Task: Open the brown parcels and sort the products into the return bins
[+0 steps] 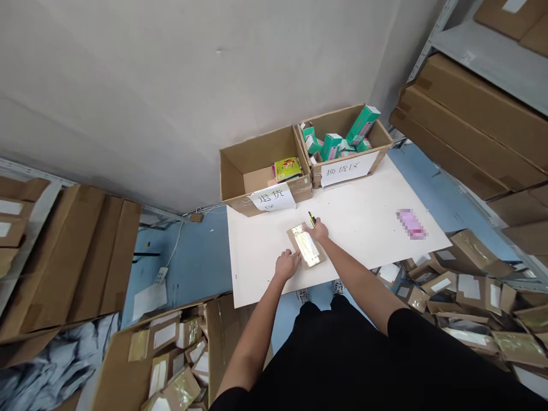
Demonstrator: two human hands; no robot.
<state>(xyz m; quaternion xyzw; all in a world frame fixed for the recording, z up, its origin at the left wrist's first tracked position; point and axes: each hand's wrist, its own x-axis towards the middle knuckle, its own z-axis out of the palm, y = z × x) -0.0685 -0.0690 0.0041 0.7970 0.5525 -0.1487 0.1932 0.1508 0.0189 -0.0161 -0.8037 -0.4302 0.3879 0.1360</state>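
A small brown cardboard parcel (314, 255), with shiny tape and a white label on top, lies slightly tilted on the white table. My left hand (287, 264) rests against its lower left edge, fingers stretched out and touching it. At the parcel's upper right side, my right hand (318, 230) is closed around a yellow and black utility knife (312, 218). The knife points up and away from me, and some fingers of this hand reach over the parcel's top edge. Whether the blade is out is too small to tell.
On the white table (252, 274) stand two open cartons with handwritten paper signs: the left carton (233, 171) holds booklets, the right carton (379, 134) green boxes (363, 124). A blurred pink item (411, 224) lies right. Parcels (471, 285) pile beside the table; a large box (115, 365) holds more.
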